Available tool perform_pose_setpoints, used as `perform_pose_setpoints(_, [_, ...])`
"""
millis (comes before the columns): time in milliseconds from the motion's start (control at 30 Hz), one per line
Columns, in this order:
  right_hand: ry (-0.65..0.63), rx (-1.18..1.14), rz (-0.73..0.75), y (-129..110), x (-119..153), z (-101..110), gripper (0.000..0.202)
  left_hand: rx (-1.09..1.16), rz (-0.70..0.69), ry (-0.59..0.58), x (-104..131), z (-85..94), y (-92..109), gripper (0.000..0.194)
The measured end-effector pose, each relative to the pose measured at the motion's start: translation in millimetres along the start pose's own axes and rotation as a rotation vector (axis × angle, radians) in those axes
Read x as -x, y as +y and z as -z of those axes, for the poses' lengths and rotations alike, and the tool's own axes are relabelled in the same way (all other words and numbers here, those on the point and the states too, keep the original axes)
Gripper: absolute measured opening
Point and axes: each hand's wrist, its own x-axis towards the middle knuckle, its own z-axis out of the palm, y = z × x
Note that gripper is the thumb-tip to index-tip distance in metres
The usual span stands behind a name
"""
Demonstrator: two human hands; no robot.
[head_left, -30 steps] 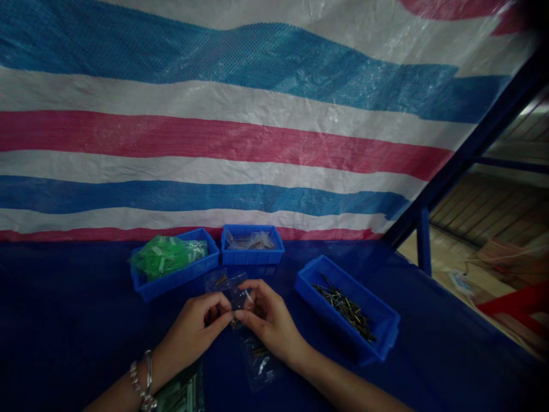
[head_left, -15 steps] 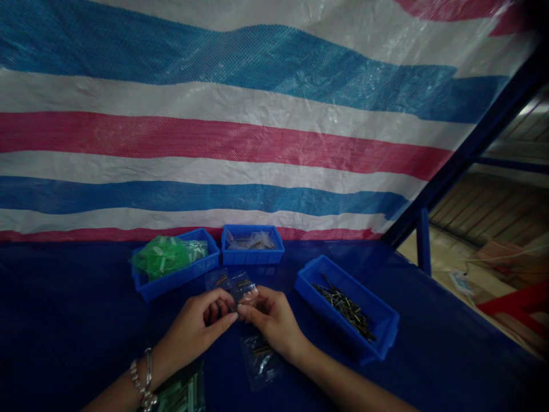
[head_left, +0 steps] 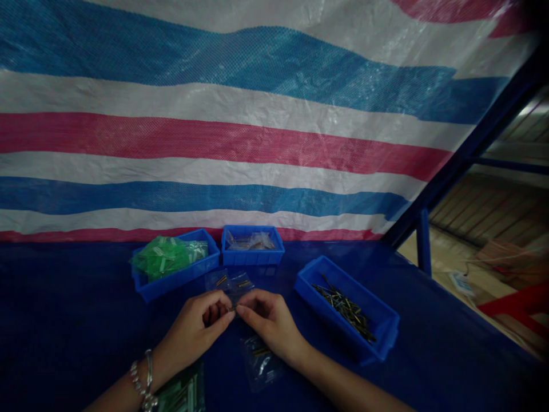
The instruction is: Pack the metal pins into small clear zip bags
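At twelve o'clock the view is closed off by a creased sheet [head_left: 214,137] striped in blue, white and red. The dark blue worktop [head_left: 86,332] is dimly lit. From one to three o'clock, a blue metal frame [head_left: 424,240] is seen; beyond it, at three o'clock, ribbed panelling [head_left: 484,200] and a red bar [head_left: 518,303] are shown, with pale light [head_left: 529,107] above.
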Motion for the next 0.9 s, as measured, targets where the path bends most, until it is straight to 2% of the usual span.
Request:
perform_pose_setpoints(167, [0.021, 0.059, 0.008, 1, 1, 0, 0.014, 0.016, -0.009, -0.010, -1, -0.3, 0, 0.014])
perform_pose_setpoints(333, [0.112, 0.112, 0.066, -1, 2, 2, 0.014, 0.034, 0.001, -0.010, -1, -0.5, -1, 0.015])
perform_pose_setpoints(500, [0.174, 0.042, 0.040, -4, 2, 1, 0.017, 0.023, -0.005, -0.004, -1, -1.1, -1, 0.016])
perform_pose_setpoints(700, [0.217, -0.040, 0.047, -2, 1, 3, 0.016, -0.131, -0.090, -0.093, 4, 0.8, 7, 0.010])
perform_pose_setpoints(900, [0.244, -0.098, 0.029, 0, 1, 3, 0.018, -0.184, -0.168, -0.190, 8, 5.9, 17, 0.022])
